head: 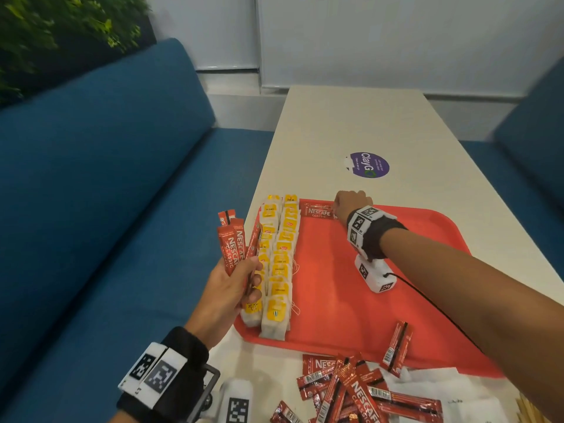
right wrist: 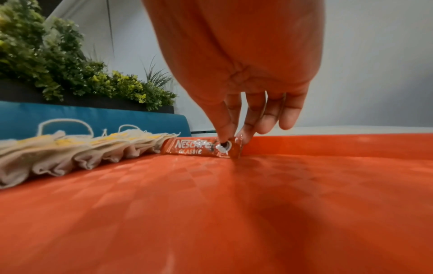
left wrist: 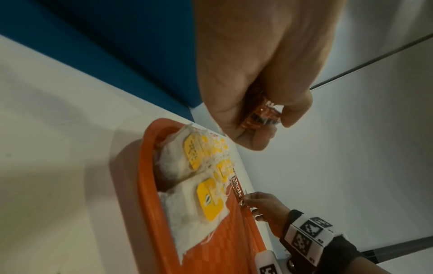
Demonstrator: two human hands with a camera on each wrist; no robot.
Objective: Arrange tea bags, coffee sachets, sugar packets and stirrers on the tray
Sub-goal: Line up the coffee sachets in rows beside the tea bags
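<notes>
A red tray (head: pixel 406 239) lies on the white table. Two rows of yellow-tagged tea bags (head: pixel 279 264) fill its left side. One red coffee sachet (head: pixel 319 211) lies along the tray's far rim, beside the tea bags. My right hand (head: pixel 338 209) pinches that sachet's right end; in the right wrist view the thumb and forefinger of the right hand (right wrist: pixel 230 143) hold the coffee sachet (right wrist: pixel 194 148) against the tray floor (right wrist: pixel 211 204). My left hand (head: pixel 244 282) hovers left of the tray and grips a bundle of coffee sachets (head: pixel 232 242) upright.
A loose pile of coffee sachets (head: pixel 351 389) lies on the table in front of the tray, with one sachet (head: pixel 396 348) on the tray's near rim. White sugar packets (head: pixel 442 389) and wooden stirrers (head: pixel 531 410) lie at the bottom right. A blue sofa (head: pixel 106 178) runs along the left.
</notes>
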